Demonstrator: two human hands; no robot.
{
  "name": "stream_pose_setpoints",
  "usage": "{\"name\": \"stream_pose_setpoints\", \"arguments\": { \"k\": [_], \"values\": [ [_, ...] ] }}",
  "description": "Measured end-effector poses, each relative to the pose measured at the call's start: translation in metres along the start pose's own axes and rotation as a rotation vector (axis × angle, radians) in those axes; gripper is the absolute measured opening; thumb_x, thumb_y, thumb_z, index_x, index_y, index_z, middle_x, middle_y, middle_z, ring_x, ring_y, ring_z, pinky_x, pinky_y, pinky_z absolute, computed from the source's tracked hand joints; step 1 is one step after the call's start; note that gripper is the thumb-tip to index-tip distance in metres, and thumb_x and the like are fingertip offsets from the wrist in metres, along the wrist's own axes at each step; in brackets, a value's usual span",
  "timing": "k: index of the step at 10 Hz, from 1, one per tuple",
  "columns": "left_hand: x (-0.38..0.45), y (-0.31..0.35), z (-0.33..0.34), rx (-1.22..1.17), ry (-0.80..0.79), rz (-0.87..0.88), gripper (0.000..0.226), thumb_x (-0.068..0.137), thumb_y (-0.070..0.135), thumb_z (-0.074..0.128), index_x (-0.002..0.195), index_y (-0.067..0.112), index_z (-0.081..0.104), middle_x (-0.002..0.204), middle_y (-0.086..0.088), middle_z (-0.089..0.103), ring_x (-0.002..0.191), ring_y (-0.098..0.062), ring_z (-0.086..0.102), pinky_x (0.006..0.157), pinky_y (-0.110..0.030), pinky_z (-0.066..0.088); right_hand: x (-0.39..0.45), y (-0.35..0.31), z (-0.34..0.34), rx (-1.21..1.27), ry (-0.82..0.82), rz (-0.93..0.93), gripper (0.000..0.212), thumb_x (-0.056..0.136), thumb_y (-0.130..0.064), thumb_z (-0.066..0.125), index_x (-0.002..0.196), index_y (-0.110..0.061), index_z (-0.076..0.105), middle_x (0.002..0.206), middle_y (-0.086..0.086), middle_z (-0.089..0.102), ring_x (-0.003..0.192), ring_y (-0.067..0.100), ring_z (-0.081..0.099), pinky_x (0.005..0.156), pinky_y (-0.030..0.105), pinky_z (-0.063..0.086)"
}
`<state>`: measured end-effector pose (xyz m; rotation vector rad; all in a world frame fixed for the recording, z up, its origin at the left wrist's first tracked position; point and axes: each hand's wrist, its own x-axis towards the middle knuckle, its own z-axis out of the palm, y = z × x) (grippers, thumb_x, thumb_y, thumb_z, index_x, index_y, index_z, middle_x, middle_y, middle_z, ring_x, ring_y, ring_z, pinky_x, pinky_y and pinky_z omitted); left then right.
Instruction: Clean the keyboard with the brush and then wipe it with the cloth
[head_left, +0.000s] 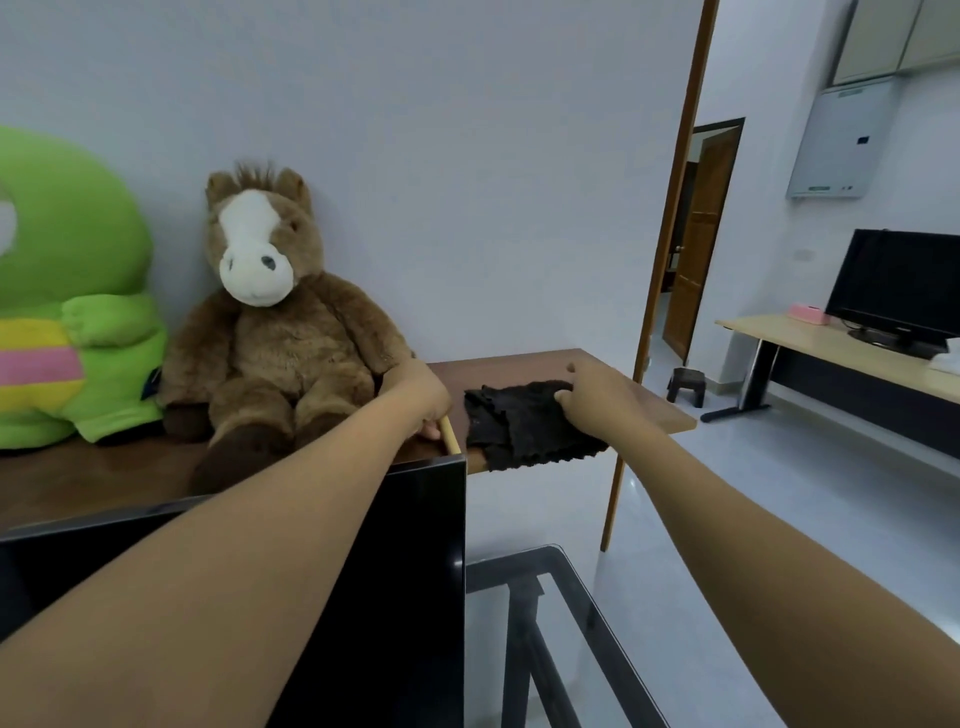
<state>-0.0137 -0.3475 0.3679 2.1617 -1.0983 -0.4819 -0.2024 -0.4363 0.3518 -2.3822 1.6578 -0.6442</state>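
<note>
A person's left hand reaches across a brown wooden desk, its fingers curled round the pale wooden handle of what appears to be a brush; only a short length of the handle shows, slanting down from the fist to the top edge of a black monitor, which hides the rest. The right hand stretches out just beside it, fingers bent onto a crumpled black cloth and pinching its upper right edge. The cloth lies near the desk's front right corner, one end drooping over the front edge. The keyboard is not in view. Both bare forearms run up from the bottom of the frame, the left one crossing in front of the monitor. A brown plush horse with a white face sits on the desk against the pale wall, touching a large green plush toy at the far left. Below the right arm stands a glass-topped table with a dark frame. Across the room, a second dark screen stands on a light wooden table beside a pink box, with a brown door ajar behind.
</note>
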Motion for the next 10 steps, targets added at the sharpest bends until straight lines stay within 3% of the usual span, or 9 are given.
{"name": "stream_pose_setpoints", "arguments": {
  "k": [2,3,4,5,6,7,8,9,10],
  "values": [
    [-0.002,0.002,0.011,0.202,0.049,0.101,0.020,0.087,0.009,0.063,0.069,0.009,0.056,0.070,-0.008,0.063,0.067,-0.024,0.066,0.064,-0.033,0.058,-0.017,-0.011,0.015,-0.169,-0.149,-0.241,0.057,0.096,-0.056,0.035,0.141,-0.022,0.041,0.148,0.008,0.038,0.133,0.029,0.036,0.107,0.049,0.033],
    [-0.007,0.003,0.005,0.436,-0.002,0.130,0.021,0.090,0.027,0.061,0.081,0.008,0.061,0.085,-0.009,0.065,0.064,-0.020,0.061,0.051,-0.028,0.045,-0.021,-0.021,0.022,-0.208,-0.306,-0.223,0.060,0.097,-0.060,0.025,0.150,-0.031,0.025,0.161,0.006,0.012,0.148,0.031,0.006,0.116,0.056,0.006],
    [-0.008,0.000,-0.004,0.621,-0.097,0.279,0.034,0.096,0.034,0.052,0.117,0.009,0.061,0.129,-0.013,0.056,0.114,-0.029,0.055,0.086,-0.035,0.049,-0.020,-0.026,0.021,-0.244,-0.352,-0.284,0.053,0.101,-0.052,0.021,0.151,-0.036,0.019,0.163,0.001,0.001,0.149,0.029,-0.005,0.116,0.058,-0.004],
    [-0.021,0.001,-0.007,0.720,-0.319,0.301,0.051,0.106,0.030,0.029,0.151,0.007,0.021,0.160,-0.017,0.005,0.147,-0.034,0.005,0.116,-0.039,0.013,-0.020,-0.027,0.023,-0.236,-0.414,-0.363,0.049,0.103,-0.044,0.019,0.152,-0.036,0.015,0.163,-0.002,-0.002,0.149,0.026,-0.007,0.116,0.056,-0.004],
    [-0.022,0.000,-0.004,0.761,-0.399,0.275,0.048,0.108,0.023,0.016,0.152,0.003,0.016,0.159,-0.022,-0.001,0.147,-0.035,0.000,0.115,-0.039,0.007,-0.022,-0.023,0.019,-0.169,-0.437,-0.369,0.049,0.104,-0.043,0.016,0.152,-0.034,0.014,0.163,-0.002,0.003,0.149,0.025,-0.003,0.118,0.054,-0.001],
    [-0.024,-0.001,-0.006,0.797,-0.429,0.297,0.048,0.108,0.022,0.017,0.150,0.001,0.016,0.159,-0.022,-0.002,0.147,-0.037,0.002,0.115,-0.039,0.010,-0.018,-0.015,0.006,-0.124,-0.301,-0.310,0.048,0.105,-0.035,0.018,0.151,-0.021,0.022,0.160,0.004,0.016,0.148,0.026,0.007,0.117,0.055,0.010],
    [-0.029,0.000,-0.006,0.789,-0.426,0.292,0.046,0.107,0.016,0.015,0.149,-0.003,0.015,0.158,-0.024,-0.003,0.146,-0.034,0.003,0.114,-0.039,0.010,-0.009,-0.001,0.008,-0.124,-0.343,-0.225,0.041,0.104,-0.033,0.022,0.135,-0.015,0.040,0.147,0.011,0.034,0.144,0.032,0.020,0.111,0.055,0.025],
    [-0.027,-0.004,-0.005,0.755,-0.426,0.308,0.049,0.107,0.022,0.016,0.150,-0.002,0.012,0.159,-0.022,-0.006,0.147,-0.034,0.002,0.116,-0.041,0.009,-0.007,0.007,0.021,-0.204,-0.359,-0.236,0.026,0.102,-0.033,0.023,0.106,-0.018,0.044,0.114,0.006,0.042,0.130,0.032,0.038,0.101,0.055,0.036],
    [-0.018,-0.004,-0.008,0.632,-0.338,0.360,0.063,0.105,0.038,0.021,0.152,0.002,-0.002,0.161,-0.013,-0.012,0.148,-0.027,-0.006,0.120,-0.041,0.007,-0.004,0.000,0.011,-0.142,-0.242,-0.251,0.038,0.102,-0.035,0.025,0.129,-0.015,0.043,0.139,0.009,0.042,0.135,0.031,0.035,0.107,0.054,0.031]
  ]
}}
